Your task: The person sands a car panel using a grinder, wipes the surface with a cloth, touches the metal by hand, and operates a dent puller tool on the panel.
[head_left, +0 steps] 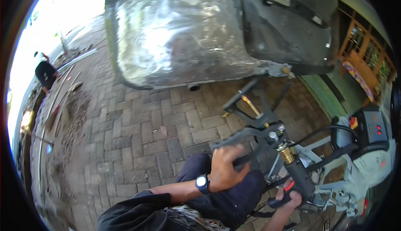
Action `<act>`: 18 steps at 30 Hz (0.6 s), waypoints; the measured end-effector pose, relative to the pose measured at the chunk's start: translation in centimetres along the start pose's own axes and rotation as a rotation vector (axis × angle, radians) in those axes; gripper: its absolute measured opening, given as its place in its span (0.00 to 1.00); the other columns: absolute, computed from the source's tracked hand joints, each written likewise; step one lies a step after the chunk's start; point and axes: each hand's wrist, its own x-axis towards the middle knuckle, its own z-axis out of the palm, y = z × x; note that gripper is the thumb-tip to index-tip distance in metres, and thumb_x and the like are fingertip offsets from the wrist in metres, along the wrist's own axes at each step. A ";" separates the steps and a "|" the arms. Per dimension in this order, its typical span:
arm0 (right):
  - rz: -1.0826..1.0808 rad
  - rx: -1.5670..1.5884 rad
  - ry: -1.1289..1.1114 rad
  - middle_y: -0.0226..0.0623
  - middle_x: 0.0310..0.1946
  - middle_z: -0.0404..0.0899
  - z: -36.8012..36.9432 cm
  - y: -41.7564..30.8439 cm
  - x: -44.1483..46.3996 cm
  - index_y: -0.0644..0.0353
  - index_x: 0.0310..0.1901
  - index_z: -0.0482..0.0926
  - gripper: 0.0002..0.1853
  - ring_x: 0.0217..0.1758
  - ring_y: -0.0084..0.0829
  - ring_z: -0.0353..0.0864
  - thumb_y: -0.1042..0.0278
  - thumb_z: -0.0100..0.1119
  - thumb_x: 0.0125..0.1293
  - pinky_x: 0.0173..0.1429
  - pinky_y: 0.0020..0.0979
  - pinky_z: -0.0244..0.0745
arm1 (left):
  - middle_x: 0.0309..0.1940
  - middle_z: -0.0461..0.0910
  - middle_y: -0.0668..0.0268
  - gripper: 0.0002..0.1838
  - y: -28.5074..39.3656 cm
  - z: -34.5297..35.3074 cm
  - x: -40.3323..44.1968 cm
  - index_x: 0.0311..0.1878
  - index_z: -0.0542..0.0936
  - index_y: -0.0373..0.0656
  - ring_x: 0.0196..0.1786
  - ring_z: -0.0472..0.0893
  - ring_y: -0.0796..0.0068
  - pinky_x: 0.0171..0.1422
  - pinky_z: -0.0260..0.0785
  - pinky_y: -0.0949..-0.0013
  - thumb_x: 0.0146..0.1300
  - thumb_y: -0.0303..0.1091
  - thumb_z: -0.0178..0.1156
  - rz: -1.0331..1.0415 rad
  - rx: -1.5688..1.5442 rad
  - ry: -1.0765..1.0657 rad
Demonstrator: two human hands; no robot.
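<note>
My left hand (227, 167), with a watch (202, 182) on its wrist, is wrapped round the lower end of a dark metal frame (246, 135) at the centre. My right hand (289, 196) is closed round the black handle (279, 198) of a torch-like tool, near its red trigger. The tool's thick black body (300, 179) ends in a brass nozzle (286, 154) that meets the frame's joint. Above the joint, a gold-coloured rod (252, 106) runs inside the frame. My legs (221, 189) are bent below.
A large dark panel (288, 30) with a shiny silver patch (175, 35) spans the top. At the right stands a machine (369, 128) with a red display and cables. Another person (45, 73) bends at the far left, beside long poles (56, 97). Brick paving (138, 135) lies below.
</note>
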 end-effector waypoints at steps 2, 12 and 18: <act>0.022 -0.330 -0.016 0.48 0.38 0.82 2.9 -0.2 -1.7 0.72 0.48 0.78 0.20 0.24 0.34 0.82 0.70 0.64 0.55 0.28 0.34 0.82 | 0.41 0.78 0.58 0.43 -0.9 -0.5 0.4 0.68 0.69 0.39 0.38 0.80 0.60 0.42 0.74 0.59 0.48 0.32 0.78 -0.243 -0.106 0.151; 0.337 -0.511 0.002 0.52 0.49 0.83 12.2 0.5 -5.0 0.73 0.61 0.75 0.26 0.32 0.31 0.85 0.74 0.62 0.60 0.40 0.34 0.85 | 0.47 0.77 0.57 0.43 -7.9 -1.8 -0.9 0.63 0.70 0.33 0.44 0.79 0.61 0.58 0.72 0.56 0.44 0.38 0.81 -0.313 0.030 0.171; -0.027 -0.637 0.059 0.55 0.48 0.82 14.1 -1.6 -3.8 0.79 0.63 0.71 0.31 0.30 0.32 0.83 0.72 0.62 0.59 0.35 0.31 0.82 | 0.46 0.75 0.55 0.43 -4.4 -7.6 4.7 0.65 0.68 0.34 0.47 0.77 0.58 0.55 0.71 0.56 0.47 0.38 0.76 -0.143 0.179 0.056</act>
